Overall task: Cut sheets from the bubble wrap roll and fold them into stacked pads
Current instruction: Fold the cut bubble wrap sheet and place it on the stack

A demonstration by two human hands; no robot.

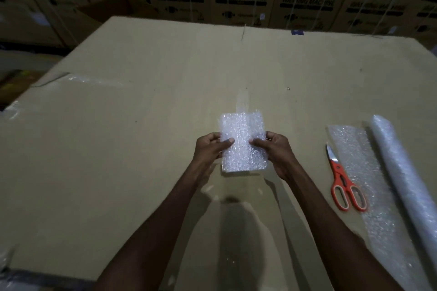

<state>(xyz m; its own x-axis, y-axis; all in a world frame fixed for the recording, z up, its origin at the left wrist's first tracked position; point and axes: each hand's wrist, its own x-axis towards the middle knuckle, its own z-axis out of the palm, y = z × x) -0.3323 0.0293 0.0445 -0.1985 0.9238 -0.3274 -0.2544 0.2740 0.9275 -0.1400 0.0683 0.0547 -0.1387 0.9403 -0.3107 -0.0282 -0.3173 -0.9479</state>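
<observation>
A folded bubble wrap pad [241,130], small and rectangular, is held over the middle of the cardboard work surface [118,149]. My left hand [210,146] grips its left edge with the thumb on top. My right hand [275,149] grips its right edge the same way. At the right lies the bubble wrap roll [406,179], with an unrolled strip [359,163] beside it. Orange-handled scissors [343,182] rest shut on that strip's left edge.
The work surface is a large flat cardboard box with clear tape along its seams. Stacked washing machine cartons [241,0] form a wall behind it. A dark gap and floor [14,82] lie off the left edge.
</observation>
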